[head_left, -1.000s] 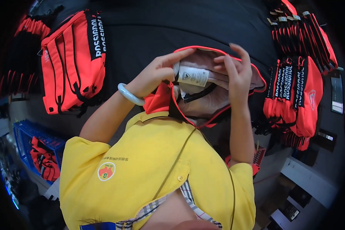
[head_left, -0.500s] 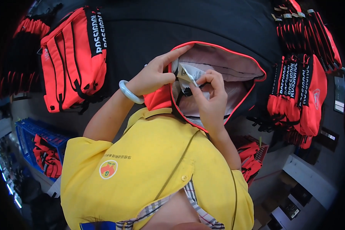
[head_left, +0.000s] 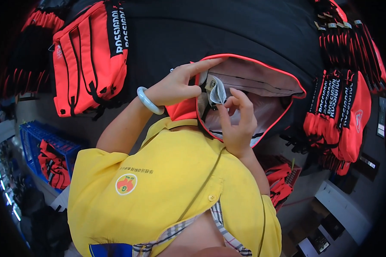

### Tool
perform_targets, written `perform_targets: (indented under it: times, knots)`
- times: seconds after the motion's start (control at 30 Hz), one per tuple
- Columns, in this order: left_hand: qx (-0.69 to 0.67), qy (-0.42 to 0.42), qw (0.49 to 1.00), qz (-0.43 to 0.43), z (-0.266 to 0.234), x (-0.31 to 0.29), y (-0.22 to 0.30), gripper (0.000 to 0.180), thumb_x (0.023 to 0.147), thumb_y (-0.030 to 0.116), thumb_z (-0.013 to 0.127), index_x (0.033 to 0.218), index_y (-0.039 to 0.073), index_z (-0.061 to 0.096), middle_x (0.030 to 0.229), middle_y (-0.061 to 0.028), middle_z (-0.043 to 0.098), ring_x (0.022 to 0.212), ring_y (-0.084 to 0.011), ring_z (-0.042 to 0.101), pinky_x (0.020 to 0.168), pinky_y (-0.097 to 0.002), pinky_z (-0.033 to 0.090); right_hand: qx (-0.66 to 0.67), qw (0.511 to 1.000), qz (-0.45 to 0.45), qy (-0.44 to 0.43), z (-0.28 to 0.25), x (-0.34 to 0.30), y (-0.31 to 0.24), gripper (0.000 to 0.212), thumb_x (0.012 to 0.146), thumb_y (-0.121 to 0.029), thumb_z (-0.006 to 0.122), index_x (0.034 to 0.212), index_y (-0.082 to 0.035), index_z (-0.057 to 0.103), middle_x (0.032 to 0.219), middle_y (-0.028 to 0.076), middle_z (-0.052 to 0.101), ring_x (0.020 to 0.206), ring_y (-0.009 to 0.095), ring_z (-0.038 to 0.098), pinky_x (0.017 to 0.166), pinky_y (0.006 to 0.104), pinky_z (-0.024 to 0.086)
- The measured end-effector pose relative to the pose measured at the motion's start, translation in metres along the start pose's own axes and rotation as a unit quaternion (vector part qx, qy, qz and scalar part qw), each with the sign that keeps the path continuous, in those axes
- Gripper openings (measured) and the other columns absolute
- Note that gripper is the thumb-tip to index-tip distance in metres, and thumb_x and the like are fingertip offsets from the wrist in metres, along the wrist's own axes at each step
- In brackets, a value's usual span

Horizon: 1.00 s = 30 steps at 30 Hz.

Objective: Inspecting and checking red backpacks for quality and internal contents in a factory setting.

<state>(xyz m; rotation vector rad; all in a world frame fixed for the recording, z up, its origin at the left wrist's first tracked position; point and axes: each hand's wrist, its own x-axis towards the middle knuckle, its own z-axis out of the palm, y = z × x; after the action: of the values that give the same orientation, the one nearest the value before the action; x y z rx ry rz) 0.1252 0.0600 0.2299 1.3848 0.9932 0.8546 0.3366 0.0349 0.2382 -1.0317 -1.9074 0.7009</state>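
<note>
A red-rimmed black bag (head_left: 257, 85) with pale grey lining lies in front of my chest, its mouth spread wide. My left hand (head_left: 180, 85) grips its left edge, index finger stretched along the rim, thumb by the opening. A light bangle circles that wrist. Inside, a folded white fabric label (head_left: 217, 92) curls up near the left wall. My right hand (head_left: 240, 122) is over the bag's near side, thumb and fingers bent but apart beside the label. Whether the thumb tip touches the label I cannot tell.
A red backpack (head_left: 88, 60) lies on the black-covered table (head_left: 176, 34) at left. Stacked red and black bags (head_left: 334, 111) stand at right, with more (head_left: 351, 47) behind. A blue crate (head_left: 32, 143) holds red pieces at lower left; another red bundle (head_left: 281, 184) is low at right.
My right thumb and fingers have parted from their pinch on the label, which now curls open. The whole view has shifted slightly; my left hand still holds the bag's edge.
</note>
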Motion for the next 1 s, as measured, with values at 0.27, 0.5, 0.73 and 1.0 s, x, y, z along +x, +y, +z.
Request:
perform_targets:
  times: [0.27, 0.5, 0.73, 1.0]
  knots:
    - [0.062, 0.015, 0.998, 0.017, 0.006, -0.003, 0.004, 0.073, 0.068, -0.004, 0.049, 0.140, -0.003, 0.042, 0.110, -0.0091, 0.061, 0.103, -0.0119, 0.054, 0.097, -0.0262, 0.040, -0.059, 0.997, -0.051, 0.002, -0.002, 0.006, 0.005, 0.022, 0.071, 0.002, 0.074, 0.089, -0.006, 0.063, 0.079, 0.006, 0.061, 0.069, 0.022, 0.055, 0.062, 0.0343, 0.042]
    - [0.102, 0.055, 0.989, 0.097, 0.010, -0.005, 0.000, 0.062, 0.071, -0.002, 0.059, 0.132, -0.002, 0.051, 0.066, -0.0050, 0.049, 0.062, -0.0112, 0.048, 0.061, -0.0260, 0.040, -0.045, 0.998, -0.024, -0.039, -0.003, 0.005, 0.001, 0.023, 0.074, -0.003, 0.076, 0.082, -0.008, 0.056, 0.067, 0.001, 0.058, 0.065, 0.018, 0.052, 0.061, 0.0345, 0.036]
    - [0.110, 0.034, 0.988, 0.105, 0.009, -0.004, 0.002, 0.061, 0.072, -0.001, 0.061, 0.132, -0.001, 0.052, 0.065, -0.0056, 0.049, 0.060, -0.0117, 0.047, 0.058, -0.0269, 0.038, 0.007, 0.999, -0.018, -0.040, 0.002, 0.010, 0.001, 0.038, 0.073, -0.005, 0.079, 0.103, -0.008, 0.056, 0.062, 0.000, 0.056, 0.049, 0.016, 0.049, 0.068, 0.0306, 0.037]
    - [0.106, 0.036, 0.989, 0.096, 0.007, -0.003, 0.001, 0.062, 0.070, -0.002, 0.059, 0.131, 0.000, 0.052, 0.063, -0.0052, 0.049, 0.057, -0.0121, 0.049, 0.057, -0.0265, 0.039, -0.028, 0.990, -0.118, -0.076, 0.005, 0.014, 0.009, 0.023, 0.070, -0.006, 0.080, 0.082, -0.010, 0.060, 0.059, -0.001, 0.054, 0.052, 0.015, 0.051, 0.070, 0.0320, 0.035]
